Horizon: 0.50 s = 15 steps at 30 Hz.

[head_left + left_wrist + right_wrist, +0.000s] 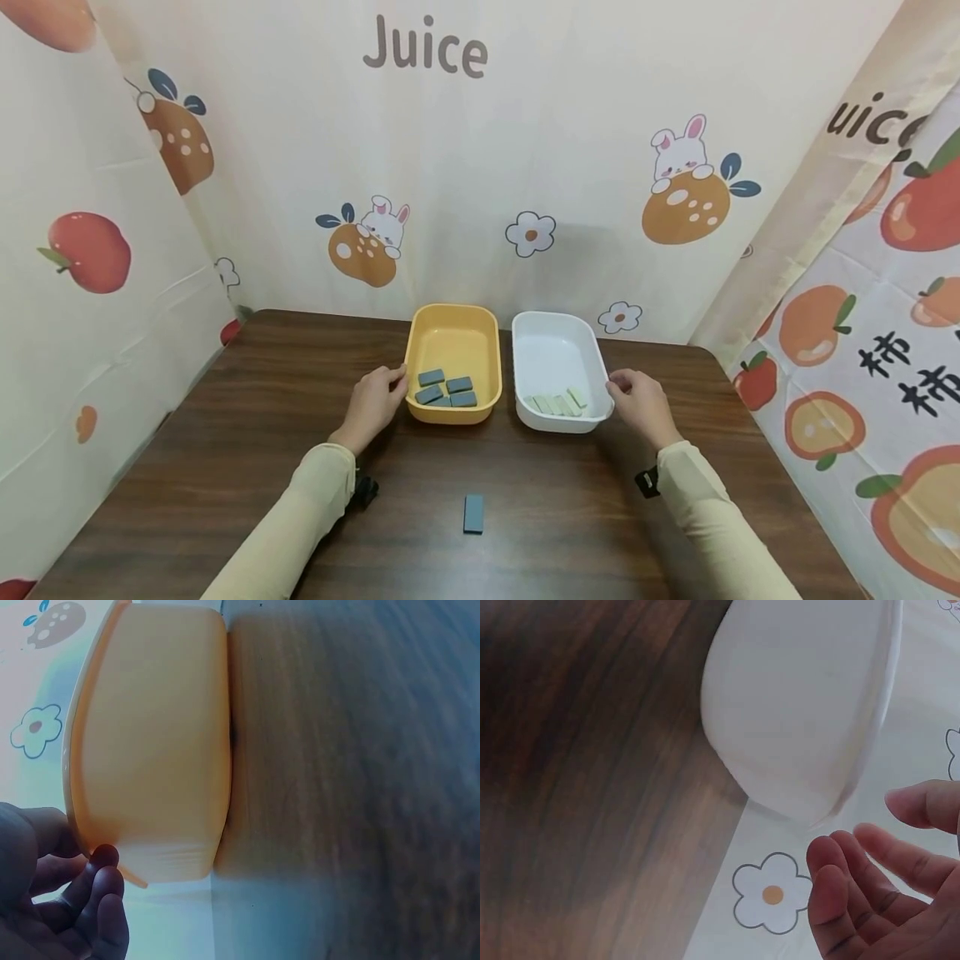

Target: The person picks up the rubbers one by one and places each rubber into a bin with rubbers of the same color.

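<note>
At the back of the table, my left hand [373,405] pinches the left rim of a yellow plastic tray [454,343]. Several dark blue-grey blocks [460,384] lie at its near end. In the left wrist view the thumb and fingers [105,856] meet at the rim of the tray [154,735]. My right hand [643,407] is beside the right rim of a white tray [557,358], where several pale green blocks [555,405] lie near the front. The right wrist view shows thumb and fingers [829,896] spread apart, close to the tray's corner [802,712].
One dark blue-grey block [473,514] lies on the brown wooden table [555,517], between my forearms and in front of the trays. A fruit-printed cloth [480,167] hangs behind the table and along both sides. The two trays stand side by side with a narrow gap.
</note>
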Tool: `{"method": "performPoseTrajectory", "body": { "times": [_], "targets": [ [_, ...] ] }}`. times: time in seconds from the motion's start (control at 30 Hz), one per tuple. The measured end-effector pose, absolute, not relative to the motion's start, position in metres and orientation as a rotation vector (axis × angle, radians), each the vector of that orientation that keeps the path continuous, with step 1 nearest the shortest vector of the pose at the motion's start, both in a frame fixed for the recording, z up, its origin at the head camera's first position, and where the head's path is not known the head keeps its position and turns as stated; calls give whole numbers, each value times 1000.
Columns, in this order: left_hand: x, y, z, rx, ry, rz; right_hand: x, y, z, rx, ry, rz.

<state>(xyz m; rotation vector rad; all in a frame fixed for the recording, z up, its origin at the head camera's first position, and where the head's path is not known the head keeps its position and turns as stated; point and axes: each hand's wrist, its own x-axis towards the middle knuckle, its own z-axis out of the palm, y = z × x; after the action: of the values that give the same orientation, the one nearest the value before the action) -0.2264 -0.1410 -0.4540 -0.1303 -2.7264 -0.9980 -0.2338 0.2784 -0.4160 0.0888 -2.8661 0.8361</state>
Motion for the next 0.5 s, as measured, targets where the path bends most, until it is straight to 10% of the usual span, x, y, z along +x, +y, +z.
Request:
{"method": "performPoseTrajectory", "body": {
  "times": [0.5],
  "targets": [
    [-226,-138,-454,-80,-2733,-997,-226,285,-433,-1,-2881,882]
  ]
}}
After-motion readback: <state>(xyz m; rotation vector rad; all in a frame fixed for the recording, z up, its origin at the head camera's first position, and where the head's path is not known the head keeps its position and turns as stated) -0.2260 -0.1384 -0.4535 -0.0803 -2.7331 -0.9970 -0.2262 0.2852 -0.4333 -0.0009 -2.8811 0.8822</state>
